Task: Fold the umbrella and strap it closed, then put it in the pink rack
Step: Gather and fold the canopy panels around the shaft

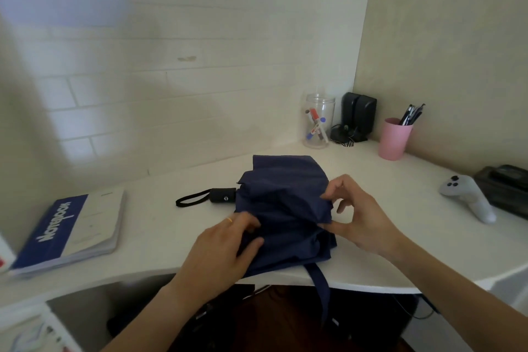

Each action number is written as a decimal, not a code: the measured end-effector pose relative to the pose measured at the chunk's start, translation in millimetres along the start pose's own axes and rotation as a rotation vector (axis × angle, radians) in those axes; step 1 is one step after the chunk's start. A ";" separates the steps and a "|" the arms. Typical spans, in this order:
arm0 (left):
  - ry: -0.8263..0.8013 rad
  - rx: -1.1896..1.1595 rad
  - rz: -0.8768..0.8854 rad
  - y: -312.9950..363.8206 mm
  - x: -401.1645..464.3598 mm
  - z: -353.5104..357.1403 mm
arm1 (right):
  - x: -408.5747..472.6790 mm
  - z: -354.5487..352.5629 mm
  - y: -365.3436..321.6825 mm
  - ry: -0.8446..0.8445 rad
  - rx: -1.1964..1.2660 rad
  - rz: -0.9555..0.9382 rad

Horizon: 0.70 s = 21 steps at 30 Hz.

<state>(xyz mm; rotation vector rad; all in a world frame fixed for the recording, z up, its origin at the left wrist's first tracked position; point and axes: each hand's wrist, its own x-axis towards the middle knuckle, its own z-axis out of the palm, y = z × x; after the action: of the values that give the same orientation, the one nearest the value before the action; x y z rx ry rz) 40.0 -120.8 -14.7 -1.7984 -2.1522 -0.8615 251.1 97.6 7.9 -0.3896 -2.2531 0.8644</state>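
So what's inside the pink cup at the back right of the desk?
The pink plastic cup holds several dark pens, their upper ends sticking out above the rim. Their lower parts, and anything else in the cup, are hidden by its opaque wall.

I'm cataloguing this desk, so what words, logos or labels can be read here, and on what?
"Notebook": white letters on the blue cover of the notebook, lying left on the desk.
Small white diamond logo on the umbrella handle: no letters legible.
Labels on the markers in the clear jar: too small to read.
Nothing else readable.
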 end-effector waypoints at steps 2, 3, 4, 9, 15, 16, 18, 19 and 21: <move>0.139 -0.136 -0.138 5.2 8.7 -4.2 | -4.6 3.7 1.1 -0.002 -0.041 -0.003; 0.191 -0.136 -0.152 6.2 14.8 -5.9 | -5.6 6.0 1.6 -0.004 -0.072 -0.012; 0.218 -0.079 -0.136 7.3 20.9 -7.2 | -5.9 8.2 1.4 -0.001 -0.106 -0.024; 0.301 0.093 0.077 8.6 38.8 -8.9 | -5.1 12.1 -4.8 0.053 -0.211 -0.110; 0.221 0.092 0.419 -6.8 21.3 -17.1 | -11.8 11.4 -11.8 0.227 -0.436 -0.282; 0.164 0.102 0.441 -9.5 17.8 -17.3 | -14.6 11.0 -11.4 0.182 -0.461 -0.337; 0.038 0.155 0.443 -13.5 12.9 -17.7 | -20.5 10.5 -8.7 0.052 -0.500 -0.413; -0.014 0.189 0.438 -15.2 10.8 -17.4 | -22.9 10.0 -7.1 -0.010 -0.523 -0.428; -0.109 0.216 0.418 -17.6 7.1 -16.6 | -26.8 9.4 -4.4 -0.106 -0.556 -0.413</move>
<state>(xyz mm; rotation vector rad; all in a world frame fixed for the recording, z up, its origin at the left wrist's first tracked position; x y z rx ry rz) 18.2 -125.6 -3.0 -2.1050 -1.7429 -0.4250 263.7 76.9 -7.4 -0.1087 -2.5246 0.0398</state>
